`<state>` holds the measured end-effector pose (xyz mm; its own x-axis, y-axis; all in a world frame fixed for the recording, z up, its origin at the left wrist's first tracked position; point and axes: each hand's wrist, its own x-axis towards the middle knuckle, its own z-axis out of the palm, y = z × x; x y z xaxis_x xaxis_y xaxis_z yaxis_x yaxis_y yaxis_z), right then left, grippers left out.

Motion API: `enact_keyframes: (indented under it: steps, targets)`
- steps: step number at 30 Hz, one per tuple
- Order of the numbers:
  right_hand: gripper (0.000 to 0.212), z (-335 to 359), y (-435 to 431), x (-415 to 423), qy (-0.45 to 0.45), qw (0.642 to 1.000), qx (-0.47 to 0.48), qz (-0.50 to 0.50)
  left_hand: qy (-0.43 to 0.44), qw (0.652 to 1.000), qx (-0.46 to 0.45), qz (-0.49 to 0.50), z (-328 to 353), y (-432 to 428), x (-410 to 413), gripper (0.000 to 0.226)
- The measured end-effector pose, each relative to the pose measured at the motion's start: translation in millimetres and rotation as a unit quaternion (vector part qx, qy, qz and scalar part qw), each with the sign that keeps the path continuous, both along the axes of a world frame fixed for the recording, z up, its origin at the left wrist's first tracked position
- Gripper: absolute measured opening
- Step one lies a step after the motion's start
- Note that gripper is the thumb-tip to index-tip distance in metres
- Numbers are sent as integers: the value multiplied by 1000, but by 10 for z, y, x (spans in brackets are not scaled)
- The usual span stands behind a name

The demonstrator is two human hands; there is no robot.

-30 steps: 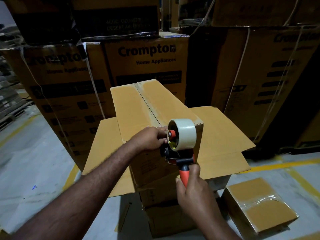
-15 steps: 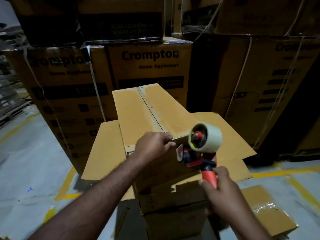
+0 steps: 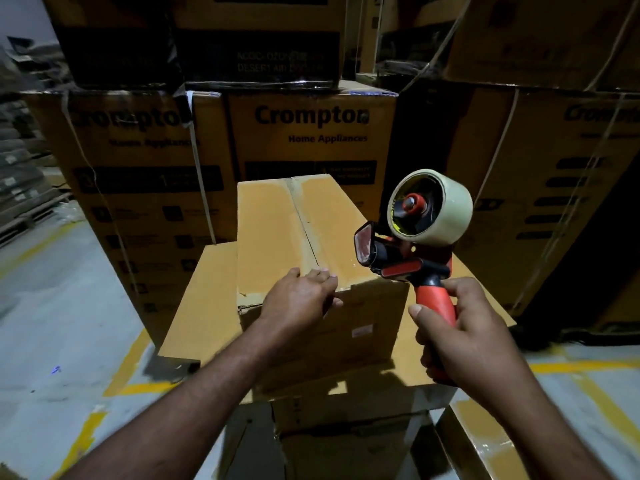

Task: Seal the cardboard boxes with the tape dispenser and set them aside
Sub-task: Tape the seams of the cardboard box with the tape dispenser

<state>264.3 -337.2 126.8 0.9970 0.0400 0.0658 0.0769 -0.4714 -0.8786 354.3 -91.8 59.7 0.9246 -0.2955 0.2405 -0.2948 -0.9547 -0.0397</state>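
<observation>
1. Hands first: left hand lies flat on the near top edge of the cardboard box, fingers nearly straight, tips at the end of the tape strip.
2. Right hand is wrapped tight round the orange handle of the tape dispenser, held in the air just right of the box, clear of it.
3. Box sits on the spread flaps of a bigger carton.
4. Half a second back the dispenser was lower, by the box's near corner; now it's lifted away.

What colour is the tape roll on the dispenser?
Pale cream: the tape roll on the dispenser, best in the head view.
</observation>
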Motion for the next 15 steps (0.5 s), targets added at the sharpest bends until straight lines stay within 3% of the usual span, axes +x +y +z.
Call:
enact_keyframes:
  steps: [5, 10, 15]
  targets:
    - [39, 38, 19, 169, -17, 1000, 11, 11, -83, 987, -53, -123, -35, 653, -230, 44]
    - [37, -32, 165, 364, -23, 999, 38, 27, 121, 979, -164, 10, 189, 831, -380, 66]
    - [39, -158, 322, 509, -12, 992, 113, 56, 184, 976, -60, 102, 351, 419, -311, 99]
